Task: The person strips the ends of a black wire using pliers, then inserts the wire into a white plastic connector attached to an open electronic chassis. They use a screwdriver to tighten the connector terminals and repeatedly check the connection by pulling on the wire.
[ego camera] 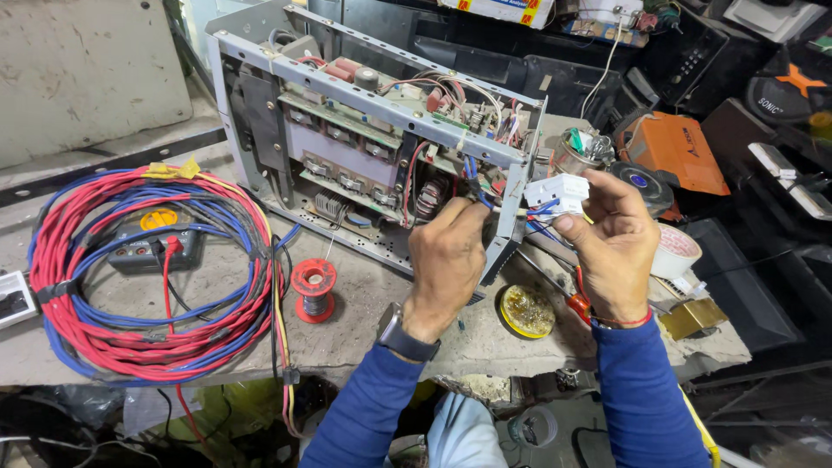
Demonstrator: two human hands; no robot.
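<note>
Head view: one opened metal chassis (pixel 364 130) full of circuit boards, one coil of red and blue cable (pixel 147 269), one red solder spool (pixel 313 290), two hands. The white connector block (pixel 559 192) sits just right of the chassis corner — right hand (pixel 611 251) pinches it between thumb and fingers; left hand (pixel 446 256), fingers curled narrow, grips the blue wires (pixel 475 186) beside it

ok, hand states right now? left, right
Left hand: closed, fingers pinching the blue wires at the open metal chassis.
Right hand: closed, holding the white connector block.
</note>
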